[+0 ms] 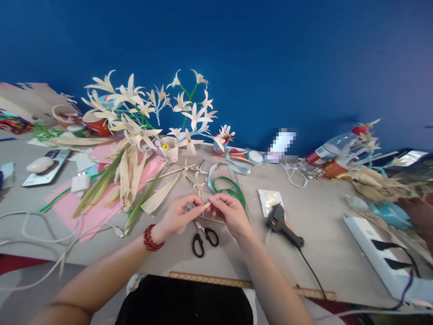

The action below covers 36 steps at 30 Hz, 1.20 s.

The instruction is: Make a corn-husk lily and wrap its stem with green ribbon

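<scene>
Both hands meet over the table, fingertips close together. My left hand [181,212], below a red beaded bracelet [153,238], pinches one end of a small pale strip of corn husk [206,205]. Thumb and fingers of my right hand [232,212] close on the strip's other end; the fingers partly hide it. Just below the hands lie scissors [204,239] with black handles, their blades partly covered. Small husk flowers [199,187] on green stems rest just beyond the fingers. A coil of green ribbon [233,187] lies behind my right hand.
A black glue gun [284,228] with its cord lies right, near a white power strip [368,257]. Dried corn husks [130,180] cover pink paper [94,221] at left. Husk flowers [135,97] stand in cups at the back. A wooden ruler [209,280] lies along the front edge.
</scene>
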Each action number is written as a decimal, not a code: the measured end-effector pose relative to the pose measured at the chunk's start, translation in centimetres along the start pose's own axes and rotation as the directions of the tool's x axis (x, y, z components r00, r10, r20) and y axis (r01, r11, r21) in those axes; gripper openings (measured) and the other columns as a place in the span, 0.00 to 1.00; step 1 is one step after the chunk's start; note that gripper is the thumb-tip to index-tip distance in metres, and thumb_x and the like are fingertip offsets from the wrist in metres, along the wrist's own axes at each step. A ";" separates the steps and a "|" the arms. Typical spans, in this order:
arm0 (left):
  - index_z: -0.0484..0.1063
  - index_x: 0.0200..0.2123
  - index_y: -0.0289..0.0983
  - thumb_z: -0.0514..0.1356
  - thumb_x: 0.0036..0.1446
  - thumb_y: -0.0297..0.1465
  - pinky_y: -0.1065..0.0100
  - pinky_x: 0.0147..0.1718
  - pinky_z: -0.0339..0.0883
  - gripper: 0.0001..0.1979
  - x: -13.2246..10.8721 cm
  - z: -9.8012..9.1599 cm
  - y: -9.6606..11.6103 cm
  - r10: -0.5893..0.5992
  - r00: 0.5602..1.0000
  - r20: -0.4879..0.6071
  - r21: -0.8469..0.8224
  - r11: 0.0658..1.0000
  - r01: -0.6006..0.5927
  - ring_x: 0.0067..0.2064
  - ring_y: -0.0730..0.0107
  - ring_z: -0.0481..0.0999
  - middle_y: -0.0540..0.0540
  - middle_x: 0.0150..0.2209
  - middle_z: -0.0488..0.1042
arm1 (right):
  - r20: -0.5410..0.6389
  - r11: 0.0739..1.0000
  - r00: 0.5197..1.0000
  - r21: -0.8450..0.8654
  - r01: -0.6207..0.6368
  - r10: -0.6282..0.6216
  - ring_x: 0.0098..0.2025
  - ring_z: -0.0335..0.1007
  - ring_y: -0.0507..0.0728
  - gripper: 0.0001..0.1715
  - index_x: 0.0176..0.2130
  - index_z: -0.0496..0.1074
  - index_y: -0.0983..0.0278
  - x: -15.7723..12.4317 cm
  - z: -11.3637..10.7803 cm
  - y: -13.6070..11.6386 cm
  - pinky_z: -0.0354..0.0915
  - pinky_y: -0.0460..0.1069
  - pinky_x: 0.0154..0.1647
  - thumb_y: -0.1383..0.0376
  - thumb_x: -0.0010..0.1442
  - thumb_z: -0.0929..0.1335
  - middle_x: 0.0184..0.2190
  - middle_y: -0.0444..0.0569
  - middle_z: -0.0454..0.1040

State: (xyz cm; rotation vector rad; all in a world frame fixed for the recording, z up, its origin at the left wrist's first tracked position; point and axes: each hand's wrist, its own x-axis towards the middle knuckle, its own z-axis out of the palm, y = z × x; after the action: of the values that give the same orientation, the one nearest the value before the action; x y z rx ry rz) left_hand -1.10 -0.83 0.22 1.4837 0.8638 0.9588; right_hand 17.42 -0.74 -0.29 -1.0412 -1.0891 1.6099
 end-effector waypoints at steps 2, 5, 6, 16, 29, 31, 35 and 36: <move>0.74 0.31 0.35 0.60 0.60 0.36 0.67 0.37 0.62 0.11 0.0 0.1 0.0 -0.045 0.999 -0.005 -0.030 0.999 0.045 0.34 0.69 0.70 0.48 0.30 0.73 | -0.023 1.000 1.000 0.022 -0.008 0.008 0.21 0.63 0.49 0.16 0.29 0.78 0.64 0.0 -0.1 -0.1 0.62 0.45 0.24 0.53 0.57 0.71 0.23 0.45 0.75; 0.72 0.30 0.35 0.61 0.59 0.36 0.69 0.35 0.61 0.10 0.0 0.2 -0.1 -0.109 0.994 -0.019 -0.137 0.985 0.105 0.32 0.71 0.68 0.50 0.28 0.70 | -0.018 0.999 1.000 0.040 -0.002 0.003 0.22 0.65 0.49 0.16 0.33 0.77 0.64 -0.1 -0.2 -0.5 0.63 0.45 0.24 0.53 0.58 0.70 0.25 0.45 0.76; 0.72 0.30 0.35 0.61 0.59 0.36 0.69 0.35 0.61 0.10 0.0 0.2 -0.1 -0.113 0.993 -0.017 -0.149 0.983 0.109 0.32 0.71 0.67 0.50 0.28 0.70 | 0.001 0.999 1.000 0.046 -0.015 0.014 0.22 0.65 0.49 0.15 0.32 0.76 0.63 -0.2 -0.2 -0.6 0.64 0.45 0.24 0.54 0.57 0.71 0.25 0.44 0.75; 0.73 0.31 0.35 0.56 0.62 0.33 0.68 0.36 0.61 0.10 -0.1 -0.2 0.0 -0.060 0.998 0.032 -0.074 0.995 0.062 0.33 0.68 0.68 0.48 0.29 0.71 | 0.027 0.996 0.997 0.036 -0.076 0.075 0.19 0.64 0.47 0.11 0.27 0.70 0.64 -0.5 0.3 -0.4 0.63 0.42 0.20 0.61 0.51 0.73 0.20 0.41 0.72; 0.69 0.30 0.36 0.58 0.59 0.33 0.68 0.34 0.59 0.08 0.0 -0.1 -1.1 -0.009 0.999 0.032 -0.033 0.999 0.010 0.32 0.70 0.65 0.50 0.28 0.67 | 0.021 0.989 0.994 0.102 -0.111 0.109 0.16 0.63 0.46 0.10 0.25 0.69 0.64 -0.4 0.3 -0.6 0.62 0.41 0.17 0.64 0.48 0.74 0.19 0.41 0.72; 0.69 0.29 0.36 0.58 0.59 0.32 0.68 0.34 0.59 0.08 0.0 -0.2 -1.1 0.004 1.000 0.028 -0.043 0.999 -0.003 0.32 0.70 0.64 0.50 0.28 0.66 | 0.006 0.983 0.993 0.137 -0.118 0.118 0.16 0.62 0.46 0.10 0.25 0.68 0.64 -0.3 0.1 -0.6 0.60 0.40 0.16 0.64 0.48 0.73 0.19 0.40 0.71; 0.69 0.30 0.35 0.57 0.60 0.31 0.67 0.36 0.60 0.07 0.0 -0.2 -1.0 0.036 0.999 0.017 -0.005 0.999 -0.036 0.33 0.69 0.66 0.49 0.29 0.68 | 0.007 0.981 0.989 0.127 -0.146 0.146 0.17 0.63 0.47 0.14 0.27 0.68 0.63 -0.4 0.3 -0.7 0.60 0.40 0.14 0.58 0.50 0.73 0.21 0.41 0.71; 0.69 0.29 0.35 0.57 0.60 0.31 0.67 0.36 0.60 0.07 0.0 -0.2 -0.9 0.044 0.999 0.016 0.010 0.999 -0.044 0.33 0.69 0.66 0.49 0.29 0.68 | 0.024 0.983 0.989 0.111 -0.149 0.148 0.17 0.63 0.47 0.15 0.28 0.68 0.63 -0.5 0.4 -0.7 0.60 0.40 0.14 0.57 0.51 0.73 0.21 0.40 0.71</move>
State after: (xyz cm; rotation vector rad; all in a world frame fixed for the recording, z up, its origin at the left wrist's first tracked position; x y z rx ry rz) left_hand -1.26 -0.65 -0.68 1.5226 0.8287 0.9756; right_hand 17.29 -1.12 0.53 -1.0569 -0.9371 1.7796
